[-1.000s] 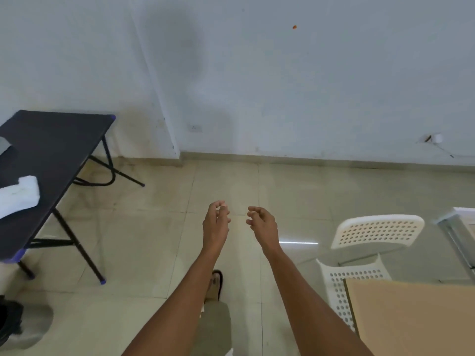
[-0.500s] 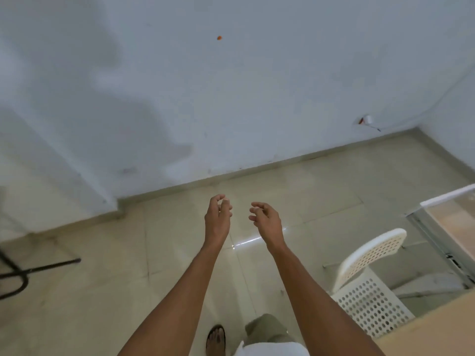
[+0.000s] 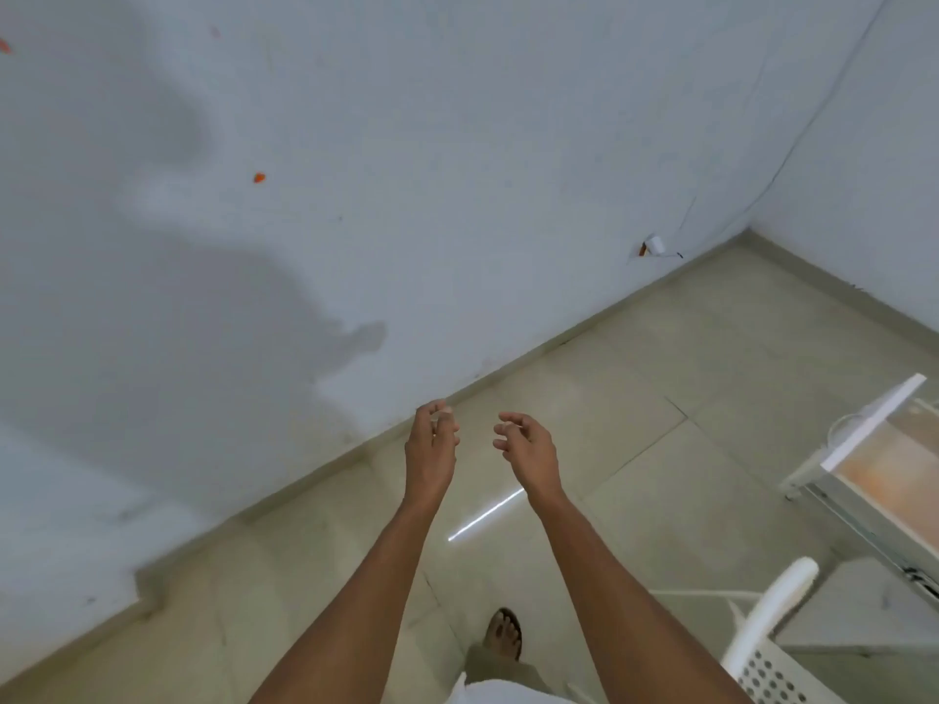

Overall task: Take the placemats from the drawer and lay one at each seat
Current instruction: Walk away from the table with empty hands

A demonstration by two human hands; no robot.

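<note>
1. The left hand (image 3: 431,449) is held out in front of the body at the end of a bare forearm, its fingers loosely curled with the tips close together, and it has hold of nothing.
2. The right hand (image 3: 528,452) is raised just beside it, apart from it by a small gap, with fingers half curled and spread; it too is empty.
3. Both hands hang in the air above the pale tiled floor (image 3: 635,398), near where the floor meets the grey-white wall (image 3: 457,144).
4. No placemats show anywhere in the view, so their place cannot be told; a white-framed piece of furniture with an opened, drawer-like part on metal runners (image 3: 884,480) stands at the right edge, and its pale orange-tan inner surface is too blurred to tell what lies in it.
5. A white plastic chair (image 3: 762,647) with a perforated seat sits at the lower right, below that furniture.
6. A sandalled foot (image 3: 504,633) stands on the tiles between the forearms, with an olive trouser leg just below it.
7. The wall bears a small orange mark (image 3: 259,177) at upper left and a small white fitting (image 3: 654,244) near the room's corner.
8. A bright streak of reflected light (image 3: 485,515) lies on the tiles under the right wrist.
</note>
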